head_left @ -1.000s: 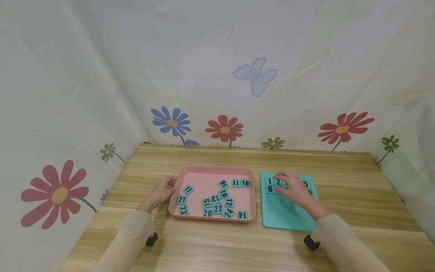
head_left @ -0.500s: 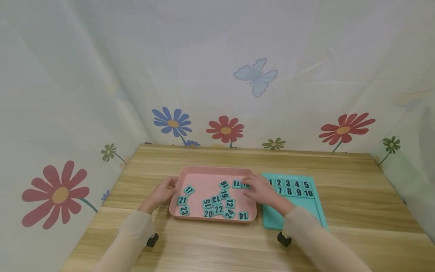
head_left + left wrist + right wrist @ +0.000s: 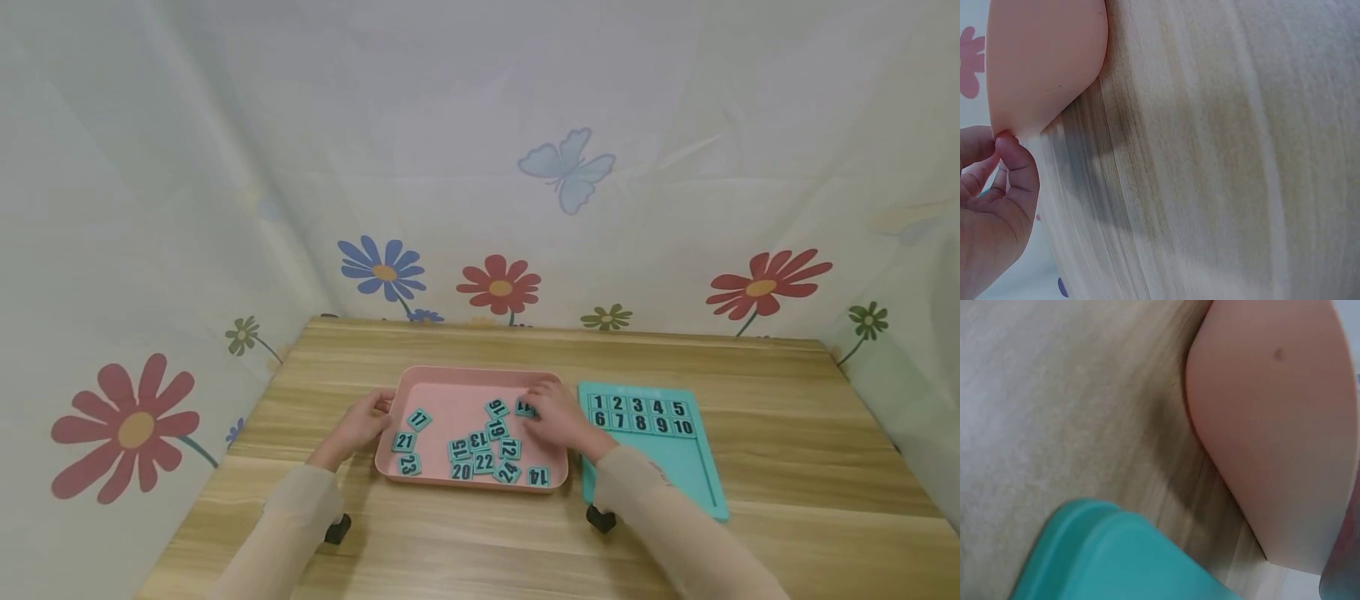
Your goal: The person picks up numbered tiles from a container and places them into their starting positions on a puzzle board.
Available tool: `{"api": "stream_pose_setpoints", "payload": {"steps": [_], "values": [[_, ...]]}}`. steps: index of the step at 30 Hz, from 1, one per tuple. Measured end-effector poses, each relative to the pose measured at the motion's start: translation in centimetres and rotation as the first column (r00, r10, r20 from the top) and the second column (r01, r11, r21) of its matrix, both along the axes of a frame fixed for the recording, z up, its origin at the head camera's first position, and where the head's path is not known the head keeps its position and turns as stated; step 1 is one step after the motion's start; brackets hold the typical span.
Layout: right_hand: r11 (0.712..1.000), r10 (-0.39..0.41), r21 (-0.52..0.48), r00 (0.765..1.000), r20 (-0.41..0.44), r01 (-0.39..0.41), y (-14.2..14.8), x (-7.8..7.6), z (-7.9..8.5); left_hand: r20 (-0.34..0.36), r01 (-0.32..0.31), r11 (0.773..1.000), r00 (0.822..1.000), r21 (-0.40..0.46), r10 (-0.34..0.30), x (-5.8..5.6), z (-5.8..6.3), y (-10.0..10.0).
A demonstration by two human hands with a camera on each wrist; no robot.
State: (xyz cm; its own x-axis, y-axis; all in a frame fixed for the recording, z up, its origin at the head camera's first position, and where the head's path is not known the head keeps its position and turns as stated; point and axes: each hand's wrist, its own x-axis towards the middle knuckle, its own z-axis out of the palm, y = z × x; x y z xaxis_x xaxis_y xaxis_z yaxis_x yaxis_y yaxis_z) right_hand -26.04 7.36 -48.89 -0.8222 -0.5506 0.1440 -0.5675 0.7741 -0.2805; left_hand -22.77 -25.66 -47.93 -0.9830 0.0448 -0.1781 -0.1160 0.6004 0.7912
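A pink tray (image 3: pixel 442 393) holds several loose teal number tiles, among them 17 (image 3: pixel 419 418), 22 (image 3: pixel 484 462) and 14 (image 3: pixel 538 477). My left hand (image 3: pixel 362 423) is at the tray's left side; the left wrist view shows thumb and fingers pinching its rim (image 3: pixel 1047 69). Over the tray's right end is my right hand (image 3: pixel 557 417), fingertips at the 11 tile (image 3: pixel 524 407). The 18 tile is hidden under this hand, and I cannot tell whether the fingers grip a tile. Only a sliver of the right hand (image 3: pixel 1342 569) shows in the right wrist view.
Right of the tray lies a teal board (image 3: pixel 663 454) with tiles 1 to 10 in two rows along its top. My right forearm crosses the board's lower left part. The wooden table (image 3: pixel 480 542) meets a flower-printed curtain (image 3: pixel 480 167) behind.
My right hand has moved left from the board's number rows to the tray's right end, over the 11 and 18 tiles. The left hand stays at the tray's rim.
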Motion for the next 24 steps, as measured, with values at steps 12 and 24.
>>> {"api": "stream_pose_setpoints", "payload": {"steps": [12, 24], "values": [[0.999, 0.012, 0.036, 1.0, -0.02, -0.012, -0.17, 0.29, -0.08, -0.005, 0.0, 1.0, 1.0, -0.001, 0.0, -0.11, -0.11, -0.03], [0.999, -0.031, -0.008, 0.999, -0.028, 0.031, -0.53, 0.26, -0.05, -0.028, 0.01, 1.0, 1.0, -0.003, -0.011, -0.06, -0.12, -0.05]]}}
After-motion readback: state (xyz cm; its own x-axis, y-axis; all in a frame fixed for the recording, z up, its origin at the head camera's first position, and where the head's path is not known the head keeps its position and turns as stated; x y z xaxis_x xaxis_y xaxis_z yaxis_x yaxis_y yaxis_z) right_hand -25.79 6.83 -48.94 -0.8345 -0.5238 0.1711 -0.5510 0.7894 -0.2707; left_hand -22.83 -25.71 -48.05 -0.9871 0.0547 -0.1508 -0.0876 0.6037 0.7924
